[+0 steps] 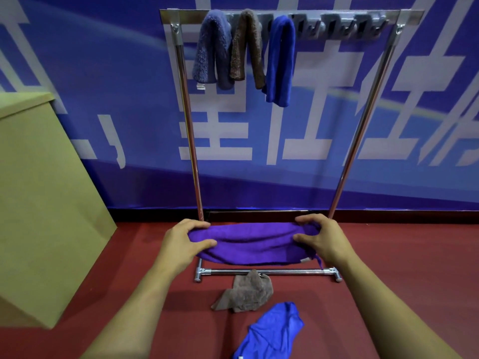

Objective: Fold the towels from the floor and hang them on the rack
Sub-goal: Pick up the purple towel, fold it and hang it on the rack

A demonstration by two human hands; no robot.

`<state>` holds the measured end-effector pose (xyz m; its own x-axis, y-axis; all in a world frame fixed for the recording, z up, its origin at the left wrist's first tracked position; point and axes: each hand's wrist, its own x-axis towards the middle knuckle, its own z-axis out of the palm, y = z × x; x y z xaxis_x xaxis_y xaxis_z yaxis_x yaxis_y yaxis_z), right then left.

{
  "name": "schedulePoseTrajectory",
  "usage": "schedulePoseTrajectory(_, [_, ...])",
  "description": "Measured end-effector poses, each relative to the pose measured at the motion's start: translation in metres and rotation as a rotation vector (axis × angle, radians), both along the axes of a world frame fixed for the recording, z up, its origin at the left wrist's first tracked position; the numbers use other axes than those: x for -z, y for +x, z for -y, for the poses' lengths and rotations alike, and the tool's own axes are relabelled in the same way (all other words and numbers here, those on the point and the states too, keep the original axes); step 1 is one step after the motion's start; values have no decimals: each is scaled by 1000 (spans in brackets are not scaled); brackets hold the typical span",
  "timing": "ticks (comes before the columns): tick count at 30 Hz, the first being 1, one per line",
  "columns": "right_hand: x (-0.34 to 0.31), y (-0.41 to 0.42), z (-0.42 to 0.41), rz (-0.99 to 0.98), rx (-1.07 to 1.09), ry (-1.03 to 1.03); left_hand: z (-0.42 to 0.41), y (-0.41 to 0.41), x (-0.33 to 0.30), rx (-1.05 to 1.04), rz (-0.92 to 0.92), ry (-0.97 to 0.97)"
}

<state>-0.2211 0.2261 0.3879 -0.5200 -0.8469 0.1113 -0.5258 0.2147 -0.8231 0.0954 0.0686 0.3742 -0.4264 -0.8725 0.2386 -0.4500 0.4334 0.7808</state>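
I hold the purple towel [252,243] stretched in midair before the rack [280,15], left hand [182,238] and right hand [322,237] each gripping an end, keeping the fold flat for hanging.

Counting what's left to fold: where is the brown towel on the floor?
In the head view, the brown towel lies crumpled at lower centre, against the rack's base bar, just above the blue towel.
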Motion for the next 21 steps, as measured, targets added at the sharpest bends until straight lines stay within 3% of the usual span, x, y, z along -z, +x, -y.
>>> schedulePoseTrajectory(5, [0,-2,-2,-112,-13,36,1,-2,1,19,71,-60])
schedulePoseTrajectory(12, [2,-11,-3,-148,-51,78,3,5,-3,27,21,-35])
schedulePoseTrajectory(21, [4,-10,-1,-227,-71,73,10,10,6,4,35,90])
